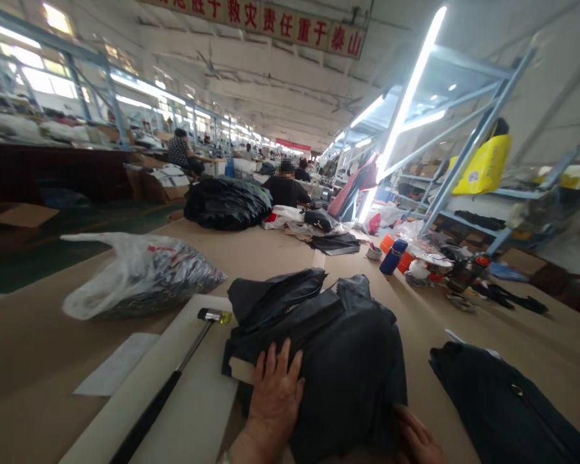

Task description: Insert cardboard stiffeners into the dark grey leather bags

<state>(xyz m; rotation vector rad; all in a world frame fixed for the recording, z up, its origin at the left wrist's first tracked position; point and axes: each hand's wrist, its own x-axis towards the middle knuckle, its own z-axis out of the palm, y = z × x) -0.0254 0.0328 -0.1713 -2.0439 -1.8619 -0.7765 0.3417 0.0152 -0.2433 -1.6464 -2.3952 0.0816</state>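
A dark garment [343,361] lies bunched on the brown table in front of me. My left hand [275,393] rests on its left part with the fingers spread, beside a small beige piece [241,371]. At the garment's lower right edge is my right hand [415,438], its fingers partly under or behind the cloth; what they grip, if anything, is hidden. A mallet [178,370] with a black handle lies on a white board [193,386] to the left. Another folded dark garment [507,399] lies on the right.
A clear plastic bag [140,274] of small items sits at the left, near a paper sheet [118,364]. Farther back are a black bundle [228,203], a blue bottle [393,257] and a tape gun [466,277]. A person [286,183] sits beyond the table.
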